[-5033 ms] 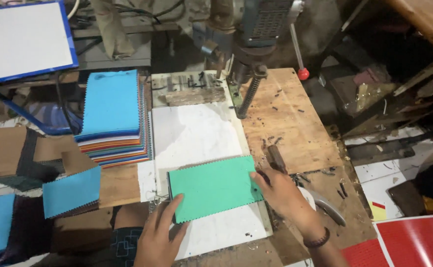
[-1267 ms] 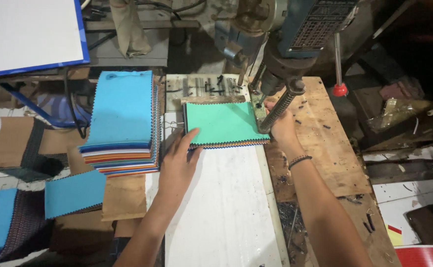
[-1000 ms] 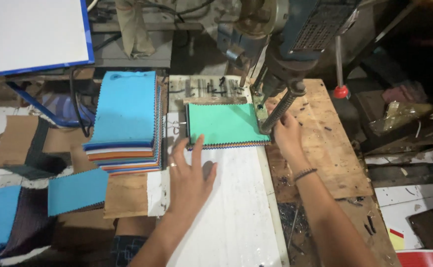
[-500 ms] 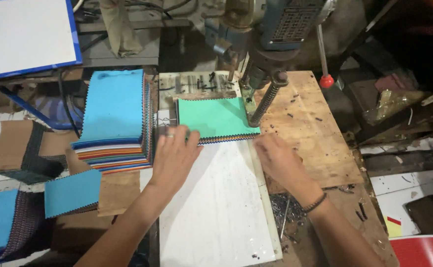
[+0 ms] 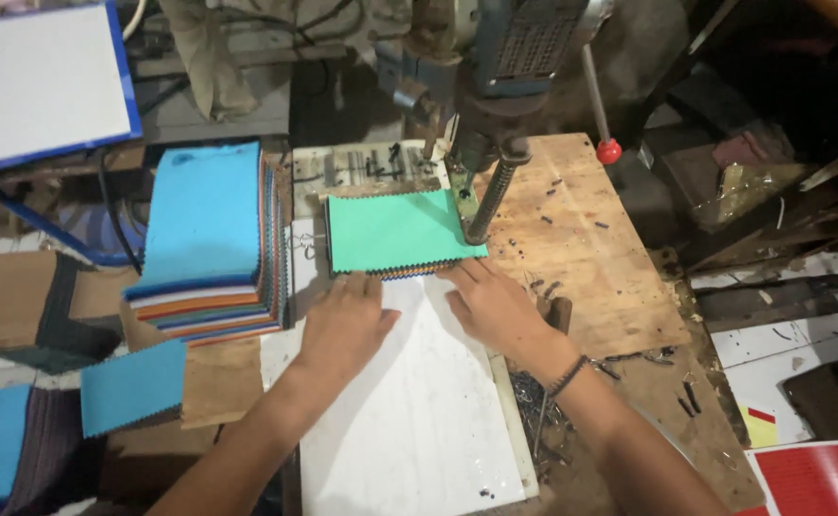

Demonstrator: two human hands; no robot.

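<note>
Green swatch stack [image 5: 398,231] under drill; L hand [image 5: 342,325] & R hand [image 5: 495,306] grip open, flat at edge.

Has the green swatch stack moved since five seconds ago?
Yes. The green swatch stack lay near the white board's front edge; now it sits at the far end, under the drill, with both hands at its near edge.

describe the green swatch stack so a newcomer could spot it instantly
Start at the drill press at top centre, over the wooden bench. Right under its spindle, on the white board, lies the green swatch stack, with the left hand and right hand at its near edge. It is the only green-topped pile with zigzag-cut edges; the taller stack to its left has a blue top.
</note>
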